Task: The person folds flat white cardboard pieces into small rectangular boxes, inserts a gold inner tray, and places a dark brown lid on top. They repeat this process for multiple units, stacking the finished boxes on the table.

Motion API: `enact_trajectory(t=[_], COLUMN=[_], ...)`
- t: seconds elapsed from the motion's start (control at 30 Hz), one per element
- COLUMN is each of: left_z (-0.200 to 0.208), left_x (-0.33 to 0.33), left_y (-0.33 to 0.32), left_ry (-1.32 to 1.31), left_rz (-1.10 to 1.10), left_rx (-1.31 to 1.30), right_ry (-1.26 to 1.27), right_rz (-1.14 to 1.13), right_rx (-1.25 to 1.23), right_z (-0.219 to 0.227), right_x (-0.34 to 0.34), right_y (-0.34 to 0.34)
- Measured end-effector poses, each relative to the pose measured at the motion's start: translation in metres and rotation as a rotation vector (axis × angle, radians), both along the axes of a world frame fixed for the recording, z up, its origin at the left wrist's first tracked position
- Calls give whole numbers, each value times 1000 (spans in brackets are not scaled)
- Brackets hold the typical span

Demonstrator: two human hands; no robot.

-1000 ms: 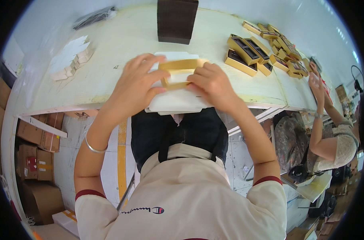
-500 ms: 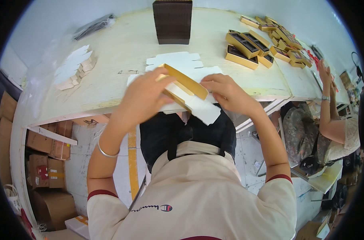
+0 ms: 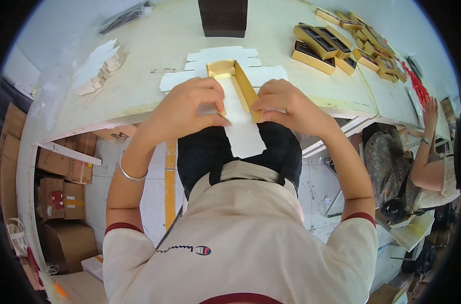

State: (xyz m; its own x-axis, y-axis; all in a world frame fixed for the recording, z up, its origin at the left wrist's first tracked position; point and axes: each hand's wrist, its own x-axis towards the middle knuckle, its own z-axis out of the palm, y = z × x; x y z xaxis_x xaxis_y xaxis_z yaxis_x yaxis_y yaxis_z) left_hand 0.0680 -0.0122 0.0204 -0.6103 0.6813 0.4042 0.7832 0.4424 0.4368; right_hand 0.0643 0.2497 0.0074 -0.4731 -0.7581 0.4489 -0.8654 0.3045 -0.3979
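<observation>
A partly folded gold cardboard box (image 3: 245,91) lies between my hands at the table's near edge. Its far end and right side stand up, and a white flap (image 3: 244,139) sticks out toward my lap. With thumb and fingers my left hand (image 3: 192,106) pinches the box's left side, most of which that hand hides. My right hand (image 3: 294,109) grips the near end of the right gold wall. Beneath the box, flat white cardboard blanks (image 3: 174,80) with notched edges lie on the table.
A dark block-like stack (image 3: 224,20) stands at the back. To the left is a stack of white blanks (image 3: 94,68). Gold boxes with dark inserts (image 3: 316,43) are piled at the right, near red ribbons (image 3: 417,86). Another person's hand (image 3: 430,119) is at the far right.
The box has turned from a slant to nearly straight, its flap now toward me. My left hand has moved down to the box's near left side; the right holds the wall's near end.
</observation>
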Motion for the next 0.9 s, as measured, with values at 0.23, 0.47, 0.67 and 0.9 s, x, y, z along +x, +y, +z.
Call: enact_trajectory(t=[0.23,0.47,0.67,0.9], left_z=[-9,-27,-27,-25], left_x=[-8,-9,-9,-12], left_y=[10,24,24,21], left_ry=[-4,-76,-150,-170], left_rz=[70,178,216,172], left_rx=[-30,71,81,33], right_ry=[-80,-495,-220,239], right_rz=[-163,-339,-229,-148], right_rx=[-130,-136,-46,-37], right_z=[-13,-5,10,-26], right_x=[-13,-4,9,22], right_y=[-38,-48,-21,-21])
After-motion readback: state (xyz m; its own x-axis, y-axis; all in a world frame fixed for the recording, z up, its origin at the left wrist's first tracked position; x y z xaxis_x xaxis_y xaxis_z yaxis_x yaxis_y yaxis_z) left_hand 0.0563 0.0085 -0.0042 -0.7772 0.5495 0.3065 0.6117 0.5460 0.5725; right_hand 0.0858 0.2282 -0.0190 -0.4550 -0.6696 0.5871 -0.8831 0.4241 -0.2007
